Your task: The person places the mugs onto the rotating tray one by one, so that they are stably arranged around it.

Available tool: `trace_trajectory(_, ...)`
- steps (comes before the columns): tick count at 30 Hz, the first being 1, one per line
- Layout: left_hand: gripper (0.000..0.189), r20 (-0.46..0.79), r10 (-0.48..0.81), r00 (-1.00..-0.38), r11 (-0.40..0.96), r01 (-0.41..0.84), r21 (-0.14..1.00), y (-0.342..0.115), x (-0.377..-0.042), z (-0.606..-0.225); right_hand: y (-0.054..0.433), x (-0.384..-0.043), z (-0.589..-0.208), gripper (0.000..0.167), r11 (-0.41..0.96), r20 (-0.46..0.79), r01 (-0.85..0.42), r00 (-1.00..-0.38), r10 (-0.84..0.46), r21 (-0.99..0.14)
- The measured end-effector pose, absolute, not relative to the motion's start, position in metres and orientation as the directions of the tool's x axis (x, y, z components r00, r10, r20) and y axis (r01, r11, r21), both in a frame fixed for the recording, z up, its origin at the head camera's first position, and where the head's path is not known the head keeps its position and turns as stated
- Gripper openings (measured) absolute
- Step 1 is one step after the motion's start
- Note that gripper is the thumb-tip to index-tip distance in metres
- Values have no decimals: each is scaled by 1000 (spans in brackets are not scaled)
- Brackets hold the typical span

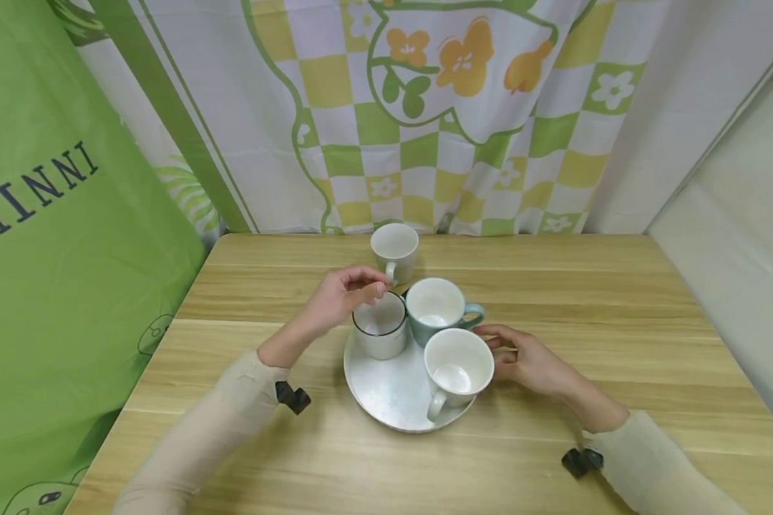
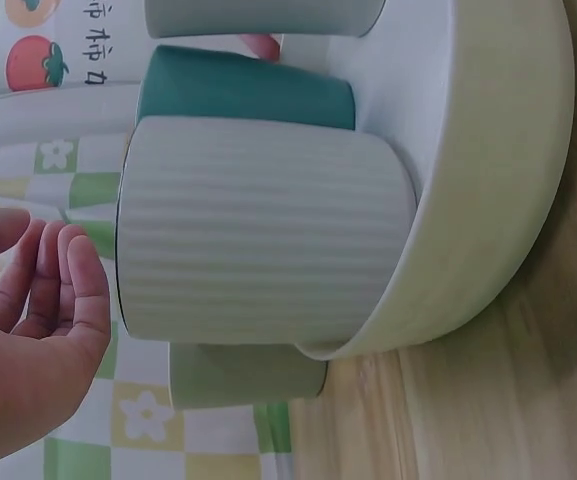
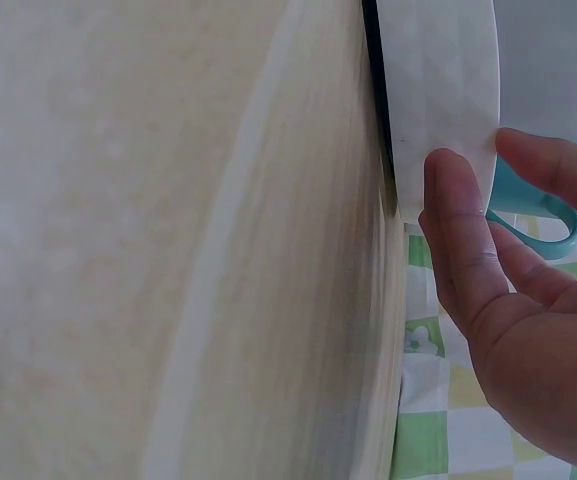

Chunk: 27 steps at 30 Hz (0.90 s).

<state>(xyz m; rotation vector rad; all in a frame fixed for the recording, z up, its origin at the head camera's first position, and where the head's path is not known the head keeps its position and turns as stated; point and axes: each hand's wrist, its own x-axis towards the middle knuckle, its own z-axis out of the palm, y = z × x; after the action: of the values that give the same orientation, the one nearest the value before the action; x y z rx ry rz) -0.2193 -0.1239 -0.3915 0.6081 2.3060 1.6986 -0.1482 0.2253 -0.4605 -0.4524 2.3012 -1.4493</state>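
A round white tray (image 1: 386, 390) bears three mugs: a ribbed white mug with a dark rim (image 1: 386, 345), a teal mug (image 1: 425, 330) and a plain white mug (image 1: 460, 361) whose handle points toward me. My left hand (image 1: 348, 297) hovers above the dark-rimmed mug, fingers loosely bent. In the left wrist view a gap separates that hand (image 2: 43, 330) from the ribbed mug (image 2: 258, 235). My right hand (image 1: 531, 363) is at the tray's right side. Its fingertips (image 3: 453, 185) touch the tray's outer wall (image 3: 438, 80) in the right wrist view, without visibly gripping it.
Behind the tray, a white mug (image 1: 404, 259) stands on the wooden table (image 1: 573, 286) near its far edge. A patterned curtain (image 1: 419, 164) hangs behind the table. Green cloth (image 1: 103, 286) borders the left and a pale panel (image 1: 741, 229) the right.
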Motion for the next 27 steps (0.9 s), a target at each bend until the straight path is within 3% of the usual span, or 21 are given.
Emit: trace_trajectory(27, 28, 59, 357, -932, 254, 158, 954, -126, -262, -407, 226, -149, -465, 68, 395, -153, -48, -874, -461, -917)
